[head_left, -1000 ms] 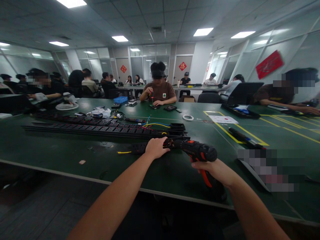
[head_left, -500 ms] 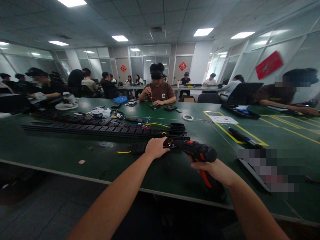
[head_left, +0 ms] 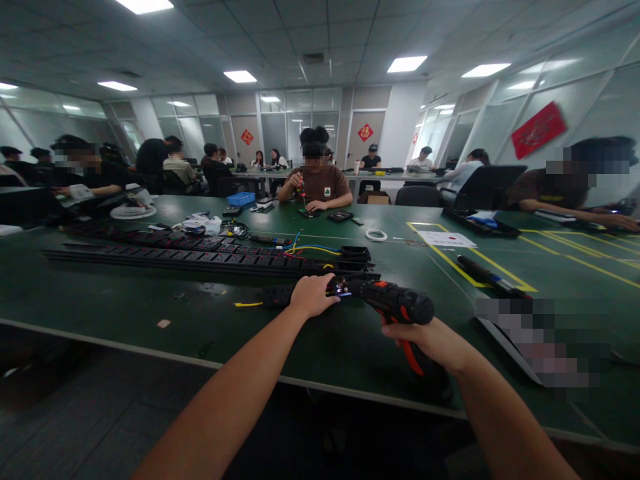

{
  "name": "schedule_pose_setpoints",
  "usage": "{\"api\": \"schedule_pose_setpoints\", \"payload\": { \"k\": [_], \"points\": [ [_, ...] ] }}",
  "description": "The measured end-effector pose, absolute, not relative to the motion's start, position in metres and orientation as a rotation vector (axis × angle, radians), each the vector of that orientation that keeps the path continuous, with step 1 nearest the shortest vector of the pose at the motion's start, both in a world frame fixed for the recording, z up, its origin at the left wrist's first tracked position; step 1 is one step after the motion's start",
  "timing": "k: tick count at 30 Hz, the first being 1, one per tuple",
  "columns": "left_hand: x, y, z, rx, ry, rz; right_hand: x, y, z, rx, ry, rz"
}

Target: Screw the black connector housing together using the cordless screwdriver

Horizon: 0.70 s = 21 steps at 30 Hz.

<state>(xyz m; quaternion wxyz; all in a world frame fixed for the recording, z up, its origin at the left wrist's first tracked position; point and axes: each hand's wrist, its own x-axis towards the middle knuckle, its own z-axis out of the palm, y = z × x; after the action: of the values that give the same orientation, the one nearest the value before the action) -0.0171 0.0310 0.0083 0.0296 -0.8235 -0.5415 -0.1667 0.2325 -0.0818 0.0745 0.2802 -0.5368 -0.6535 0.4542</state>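
Leftmost on the green tabletop (head_left: 120, 300), I see long black socket strips (head_left: 175, 257) side by side, running from near the left end to the middle; a pale scrap (head_left: 164, 324) lies toward the front edge; next, a yellow wire end (head_left: 249, 305) sticks out leftward from a short black socket block (head_left: 277, 296), which is mid-table, between the strips and the front edge; my left hand (head_left: 313, 297) grips that block, its open metal end (head_left: 343, 287) showing past the thumb; a co-worker in a brown shirt (head_left: 336, 181) sits at the far edge; the black-and-orange drill (head_left: 400, 300) points left at the metal end, though I cannot tell whether its tip touches; my right hand (head_left: 430, 337) is wrapped around its handle; farther right, a dark pen-shaped tool (head_left: 483, 273) lies slanted, with a white sheet (head_left: 447, 239) beyond it.
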Motion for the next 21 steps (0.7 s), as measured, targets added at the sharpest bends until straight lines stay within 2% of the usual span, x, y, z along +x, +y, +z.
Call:
{"api": "schedule_pose_setpoints", "payload": {
  "k": [21],
  "points": [
    [-0.0165,0.0305,0.0083,-2.526,-1.653,-0.504,0.2365,-0.0802,0.0667,-1.446,-1.633,1.226]
  ]
}}
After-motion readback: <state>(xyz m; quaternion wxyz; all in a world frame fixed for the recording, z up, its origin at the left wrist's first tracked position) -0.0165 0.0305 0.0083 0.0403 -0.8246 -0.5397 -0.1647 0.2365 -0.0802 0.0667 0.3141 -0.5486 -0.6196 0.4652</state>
